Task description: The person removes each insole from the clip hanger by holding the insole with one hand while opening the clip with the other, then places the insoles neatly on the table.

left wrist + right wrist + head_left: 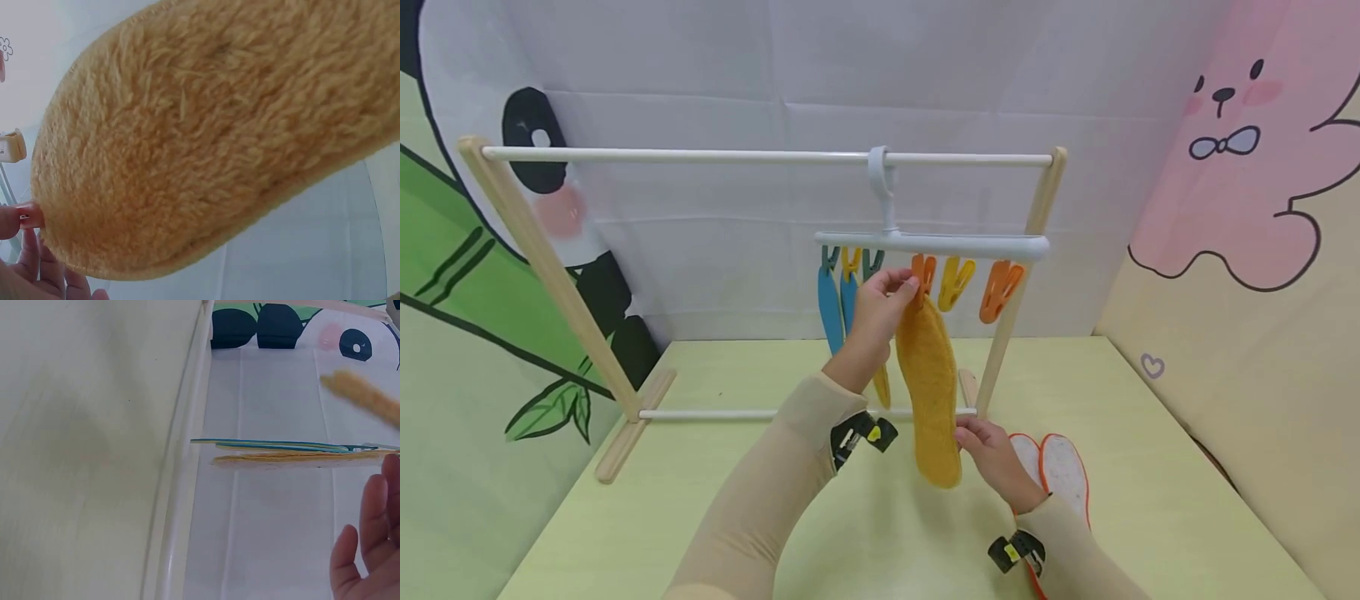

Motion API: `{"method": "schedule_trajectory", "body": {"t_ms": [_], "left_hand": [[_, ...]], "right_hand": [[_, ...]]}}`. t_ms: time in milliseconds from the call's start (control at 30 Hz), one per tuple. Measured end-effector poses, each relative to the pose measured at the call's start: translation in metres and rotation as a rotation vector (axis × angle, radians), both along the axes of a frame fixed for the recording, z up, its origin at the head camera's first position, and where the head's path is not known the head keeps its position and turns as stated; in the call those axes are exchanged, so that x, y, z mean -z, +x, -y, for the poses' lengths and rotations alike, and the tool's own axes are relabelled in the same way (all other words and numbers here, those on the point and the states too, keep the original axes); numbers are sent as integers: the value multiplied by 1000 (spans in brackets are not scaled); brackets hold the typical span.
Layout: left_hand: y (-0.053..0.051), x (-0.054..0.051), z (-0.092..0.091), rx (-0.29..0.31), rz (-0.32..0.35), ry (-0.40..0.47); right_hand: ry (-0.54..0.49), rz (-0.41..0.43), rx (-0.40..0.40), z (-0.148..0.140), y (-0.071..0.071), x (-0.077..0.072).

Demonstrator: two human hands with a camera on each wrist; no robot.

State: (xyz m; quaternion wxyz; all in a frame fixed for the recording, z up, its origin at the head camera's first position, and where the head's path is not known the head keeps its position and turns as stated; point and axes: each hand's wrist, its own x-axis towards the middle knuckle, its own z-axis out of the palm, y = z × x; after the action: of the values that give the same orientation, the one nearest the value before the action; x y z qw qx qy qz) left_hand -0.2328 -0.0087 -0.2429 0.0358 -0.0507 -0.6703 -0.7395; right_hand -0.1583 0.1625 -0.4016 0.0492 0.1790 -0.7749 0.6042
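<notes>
Fleece insole (931,400): mustard-yellow, long, round-ended, hanging above the pale desk (730,500), about midway between its left and right edges.
Left hand (878,318): pinching an orange plastic clothespin (927,270) at the insole's top.
Right hand (996,465): fingers loosely extended beside the insole's lower part; contact unclear.
Plastic hanger (955,242): smooth white bar.
White insoles (1066,473): flat, orange-rimmed, lying toward the desk's right edge.

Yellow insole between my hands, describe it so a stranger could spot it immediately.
On the table stands a rack, with a white hanger hooked over its top bar. Below the hanger, the left hand pinches an orange clip at the upper end of the yellow insole. Only this hanging insole shows its broad face; the blue insoles and other yellow one look narrow.
</notes>
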Motion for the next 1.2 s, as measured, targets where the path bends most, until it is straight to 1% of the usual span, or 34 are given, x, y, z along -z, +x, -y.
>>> {"method": "schedule_trajectory", "body": {"t_ms": [67, 167, 267, 367, 500, 633, 733, 833, 933, 1033, 1133, 1200], "left_hand": [[0, -1, 0, -2, -4, -8], [0, 0, 0, -12, -12, -16], [0, 1, -1, -15, -12, -14], [-1, 2, -2, -20, -29, 4], [-2, 3, -3, -30, -67, 6], [-1, 0, -3, -31, -83, -21], [0, 0, -3, -18, -69, -32], [-1, 1, -4, -7, -56, -45], [-2, 1, -4, -7, -54, -57], [-2, 1, -4, -4, -45, -60], [-3, -1, -4, 18, -27, -52], [-3, -2, -4, 45, -14, -50]], "right_hand": [[26, -7, 24, 2, -2, -3], [67, 15, 60, 5, -4, -8], [71, 38, 68, 5, -3, -11], [64, 55, 59, 3, -2, -12], [78, 28, 38, 2, -6, -19], [95, -5, 44, 3, -14, -33], [118, -12, 61, 6, -19, -43], [132, 2, 61, 8, -21, -48], [131, 22, 57, 9, -22, -51], [129, 18, 74, 9, -23, -53], [130, 8, 81, 9, -24, -55], [128, 5, 80, 9, -24, -55]]}}
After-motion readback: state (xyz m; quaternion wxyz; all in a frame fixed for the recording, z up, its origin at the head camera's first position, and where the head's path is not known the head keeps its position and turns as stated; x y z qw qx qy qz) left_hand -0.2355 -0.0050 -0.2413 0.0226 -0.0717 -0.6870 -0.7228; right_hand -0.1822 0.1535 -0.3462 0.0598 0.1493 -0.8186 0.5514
